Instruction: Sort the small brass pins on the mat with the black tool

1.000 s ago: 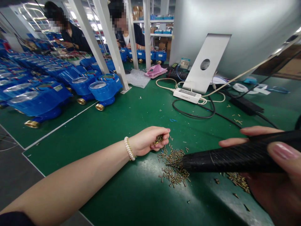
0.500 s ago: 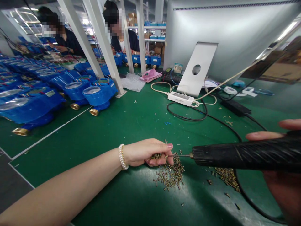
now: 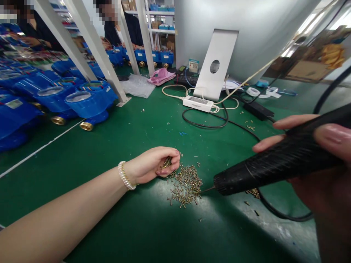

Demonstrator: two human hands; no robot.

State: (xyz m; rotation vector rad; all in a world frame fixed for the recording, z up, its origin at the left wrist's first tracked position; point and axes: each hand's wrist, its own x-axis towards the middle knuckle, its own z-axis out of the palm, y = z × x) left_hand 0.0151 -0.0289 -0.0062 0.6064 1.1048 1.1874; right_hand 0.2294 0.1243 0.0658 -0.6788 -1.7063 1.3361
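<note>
My left hand (image 3: 157, 165), with a pearl bracelet (image 3: 126, 176) at the wrist, curls around several small brass-coloured screws (image 3: 166, 163). Just right of it and below lies a loose pile of the same screws (image 3: 187, 184) on the green tabletop (image 3: 131, 226). My right hand (image 3: 329, 153) grips a black electric screwdriver (image 3: 263, 168), which points left and slightly down. Its thin bit (image 3: 207, 190) reaches the right edge of the pile; whether a screw sits on the tip I cannot tell. A second patch of screws (image 3: 253, 192) is partly hidden behind the screwdriver.
Blue water meters (image 3: 89, 102) with brass ends crowd the left side. A monitor stand (image 3: 216, 65) rises at the back, with a white power box (image 3: 197, 103) and cables before it. White posts (image 3: 95, 47) stand left of it. Two people work beyond.
The screwdriver's bit was at my left fingertips, by a screw; now it is apart from them, tilted down at the pile. My left fingers have curled in further. The whole view has shifted.
</note>
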